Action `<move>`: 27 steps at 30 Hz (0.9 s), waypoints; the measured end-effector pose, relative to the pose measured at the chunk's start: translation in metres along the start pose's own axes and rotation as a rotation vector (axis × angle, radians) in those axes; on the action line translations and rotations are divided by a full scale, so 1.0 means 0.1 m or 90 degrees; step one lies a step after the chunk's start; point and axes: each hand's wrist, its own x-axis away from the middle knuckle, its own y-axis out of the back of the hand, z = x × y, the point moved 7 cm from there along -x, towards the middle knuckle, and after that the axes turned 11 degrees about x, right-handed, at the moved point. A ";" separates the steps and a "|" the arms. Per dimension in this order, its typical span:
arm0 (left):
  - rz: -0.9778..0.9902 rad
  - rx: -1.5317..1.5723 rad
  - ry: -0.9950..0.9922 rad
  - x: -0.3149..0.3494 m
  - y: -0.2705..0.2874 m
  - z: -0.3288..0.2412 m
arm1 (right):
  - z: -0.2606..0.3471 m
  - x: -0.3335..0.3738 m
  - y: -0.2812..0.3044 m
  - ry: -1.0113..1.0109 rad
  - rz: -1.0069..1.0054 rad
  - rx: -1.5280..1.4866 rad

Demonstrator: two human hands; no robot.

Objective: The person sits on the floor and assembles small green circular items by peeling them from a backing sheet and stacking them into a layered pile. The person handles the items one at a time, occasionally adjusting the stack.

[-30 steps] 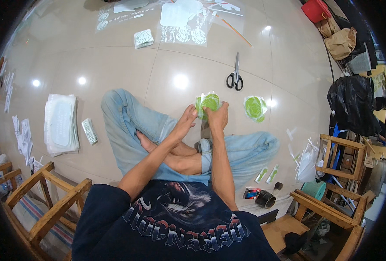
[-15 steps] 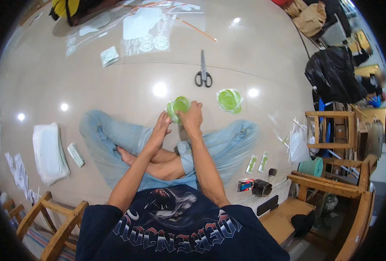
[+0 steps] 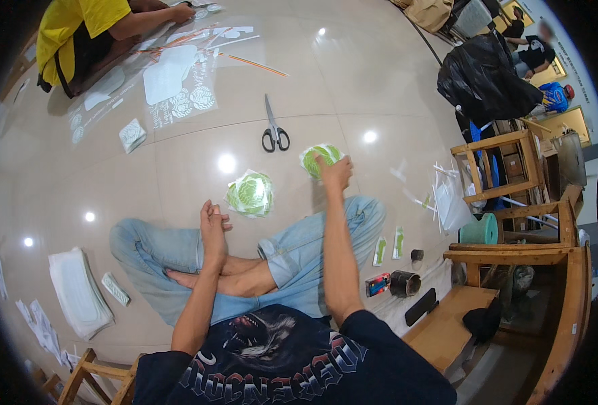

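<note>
My right hand [image 3: 336,172] is at a small pile of green round leaf-patterned stickers [image 3: 322,155] on the floor, thumb over the top and fingers at its right edge. How many it grips I cannot tell. A second pile of the same stickers [image 3: 250,194], with clear edges, lies in front of my crossed legs. Just left of and nearer than that pile, my left hand [image 3: 214,226] hovers with loosely bent fingers apart, nothing visible in it. Black-handled scissors [image 3: 274,128] lie beyond both piles, blades pointing away.
A person in yellow [image 3: 86,34] works at the far left beside printed plastic sheets [image 3: 177,81]. A white packet stack [image 3: 79,290] lies to my left. At right are two small green strips [image 3: 388,248], a tape roll [image 3: 405,283], a phone [image 3: 420,305] and wooden frames [image 3: 508,253].
My hands have parted: the right moved right onto the other sticker pile, the left drew back. The stickers both hands were handling now lie on the floor. The view has shifted.
</note>
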 end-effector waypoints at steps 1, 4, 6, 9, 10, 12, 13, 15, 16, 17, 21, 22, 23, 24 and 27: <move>-0.014 0.012 0.006 -0.01 0.02 0.01 | -0.10 -0.20 0.09 -0.045 0.028 0.012; -0.047 0.051 0.012 -0.07 0.01 -0.02 | -0.26 -0.39 0.02 -0.107 0.100 0.068; -0.050 0.073 0.013 -0.08 0.01 -0.05 | -0.30 -0.43 -0.07 -0.113 0.118 0.086; -0.051 0.073 0.011 -0.05 0.01 -0.09 | -0.21 -0.36 -0.21 -0.100 0.139 0.087; -0.049 0.071 0.007 -0.05 0.02 -0.08 | -0.15 -0.37 -0.27 -0.092 0.164 0.098; -0.045 0.068 -0.002 -0.07 0.03 -0.04 | -0.11 -0.32 -0.31 -0.084 0.166 0.112; -0.042 0.065 0.000 -0.06 0.02 -0.05 | -0.11 -0.30 -0.30 -0.083 0.140 0.114; -0.036 0.058 0.004 -0.04 0.01 -0.07 | -0.10 -0.27 -0.27 -0.085 0.101 0.091; -0.034 0.062 0.002 -0.04 0.01 -0.07 | -0.11 -0.27 -0.23 -0.089 0.087 0.066; -0.033 0.065 -0.001 -0.04 0.02 -0.06 | -0.11 -0.27 -0.21 -0.093 0.073 0.040; -0.033 0.066 -0.002 -0.04 0.03 -0.05 | -0.04 -0.23 -0.18 -0.092 0.122 0.070; -0.030 0.069 -0.002 -0.05 0.02 -0.05 | -0.04 -0.22 -0.16 -0.095 0.117 0.083; -0.028 0.072 -0.003 -0.05 0.02 -0.04 | -0.05 -0.22 -0.15 -0.098 0.111 0.096; -0.025 0.074 -0.003 -0.05 0.02 -0.04 | -0.05 -0.23 -0.16 -0.102 0.129 0.106; -0.019 0.067 -0.009 -0.04 0.01 -0.05 | -0.09 -0.28 -0.18 -0.109 0.154 0.111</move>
